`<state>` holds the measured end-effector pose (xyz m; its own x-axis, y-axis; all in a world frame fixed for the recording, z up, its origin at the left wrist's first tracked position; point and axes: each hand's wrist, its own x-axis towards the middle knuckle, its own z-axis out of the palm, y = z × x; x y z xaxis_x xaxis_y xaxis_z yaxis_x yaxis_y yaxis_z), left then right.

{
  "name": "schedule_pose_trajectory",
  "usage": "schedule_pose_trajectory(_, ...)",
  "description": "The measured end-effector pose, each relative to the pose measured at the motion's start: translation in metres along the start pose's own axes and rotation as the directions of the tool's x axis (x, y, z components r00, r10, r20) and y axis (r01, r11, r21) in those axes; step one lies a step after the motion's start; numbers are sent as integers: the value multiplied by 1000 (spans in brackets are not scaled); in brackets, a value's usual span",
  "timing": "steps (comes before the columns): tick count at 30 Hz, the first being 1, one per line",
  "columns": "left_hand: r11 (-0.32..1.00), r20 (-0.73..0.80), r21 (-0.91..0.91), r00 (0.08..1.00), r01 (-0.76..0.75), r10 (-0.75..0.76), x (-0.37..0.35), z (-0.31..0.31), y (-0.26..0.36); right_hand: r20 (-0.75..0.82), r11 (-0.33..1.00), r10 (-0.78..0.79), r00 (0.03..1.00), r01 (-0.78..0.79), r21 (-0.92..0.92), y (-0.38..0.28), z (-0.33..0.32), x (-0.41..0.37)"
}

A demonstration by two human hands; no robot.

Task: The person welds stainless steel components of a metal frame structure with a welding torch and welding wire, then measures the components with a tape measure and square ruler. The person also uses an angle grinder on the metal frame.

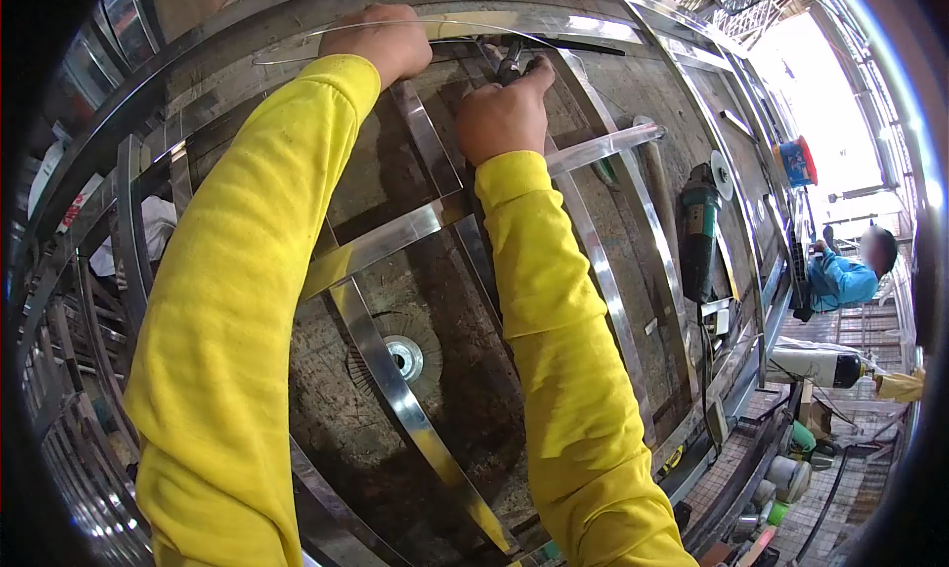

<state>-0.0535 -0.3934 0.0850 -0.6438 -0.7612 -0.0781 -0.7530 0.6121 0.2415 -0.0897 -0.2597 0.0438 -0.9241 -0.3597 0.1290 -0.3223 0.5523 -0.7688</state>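
My left hand (381,41) is closed at the top of the metal frame, with a thin bent metal rod (287,63) running through its grip. To its right, my right hand (509,112) is wrapped round a dark-handled tool (510,65) that looks like a welding torch; its tip is hard to make out. Both hands are over the shiny frame of square metal tubes (400,404), near its far rail. A loose-ended square tube (605,149) sticks out to the right of my right wrist.
A green angle grinder (699,233) lies on the worktop at right, its disc facing away. Under the frame is a round wire-like disc (400,357). Beyond the right edge are a blue-and-red bucket (794,162), a person in blue (840,278) and a gas cylinder (806,362).
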Motion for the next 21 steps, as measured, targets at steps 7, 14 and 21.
schedule_pose_trajectory(7, 993, -95, 86, 991, -86, 94, 8, 6, -4, -22, 1000, -24, 999, 24, 0, 4, 2, 3)
schedule_pose_trajectory(14, 985, -127, 78, 978, -156, 165, 14, 10, 15, 21, 997, 51, 998, -52, 59, -4, -4, -1)
schedule_pose_trajectory(21, 995, -1, 43, 996, -92, 92, 14, 11, 28, 42, 992, 85, 995, -89, 93, -9, -8, -3)
